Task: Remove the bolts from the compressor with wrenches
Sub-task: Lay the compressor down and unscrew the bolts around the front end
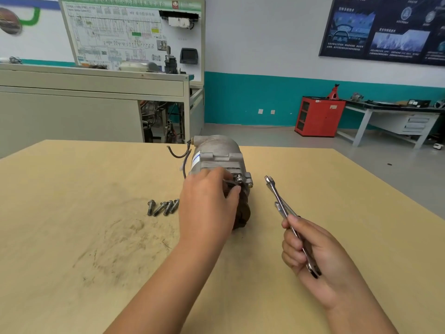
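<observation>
A grey metal compressor (pixel 218 150) lies on the wooden table (pixel 72 237), its dark near end facing me. My left hand (pixel 208 203) reaches over that near end, with thumb and fingers curled at the top of its face beside two bolts (pixel 243 180) still seated there. What the fingers pinch is hidden. My right hand (pixel 310 254) grips two steel wrenches (pixel 280 203) together, their open jaws pointing up and away, to the right of the compressor. Several loose bolts (pixel 162 207) lie in a row on the table left of the compressor.
Black wires (pixel 179 153) trail from the compressor's left side. Scuff marks stain the table's left half. Beyond the table stand a grey training bench with a wiring board (pixel 130 32), a red cabinet (pixel 319 115) and a workbench (pixel 395 112).
</observation>
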